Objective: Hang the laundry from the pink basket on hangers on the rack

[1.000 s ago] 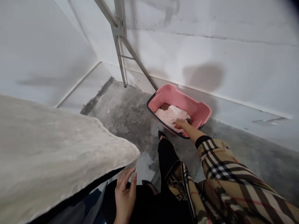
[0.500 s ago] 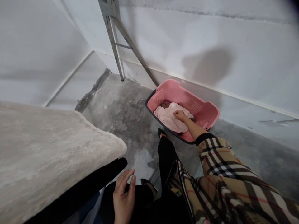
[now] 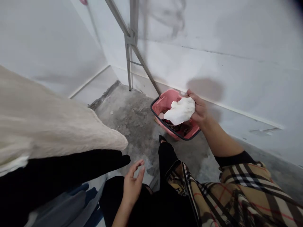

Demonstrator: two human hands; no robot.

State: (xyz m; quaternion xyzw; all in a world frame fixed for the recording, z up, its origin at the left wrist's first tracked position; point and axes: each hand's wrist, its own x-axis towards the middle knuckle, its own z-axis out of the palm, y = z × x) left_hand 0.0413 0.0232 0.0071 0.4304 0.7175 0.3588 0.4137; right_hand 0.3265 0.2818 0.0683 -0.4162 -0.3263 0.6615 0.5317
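My right hand [image 3: 198, 108] is closed round a bunched pale pink-white cloth [image 3: 180, 111], held in the air above a pink laundry basket [image 3: 162, 103] that stands on the concrete floor by the wall. Darker clothes [image 3: 181, 128] lie in the bottom of the basket. My left hand [image 3: 133, 184] hovers low over my black-trousered leg, fingers loosely curled and apart, holding nothing. A plaid sleeve covers my right upper arm [image 3: 246, 192].
A beige furry cover [image 3: 47, 123] lies over a dark-edged surface at the left. Metal ladder legs [image 3: 132, 53] stand in the corner against the white wall. My black shoe [image 3: 162, 138] is on the grey floor in front of the basket.
My right hand gripped the pale cloth in the basket and lifted it up and out. My left hand rose slightly. The view tilted upward.
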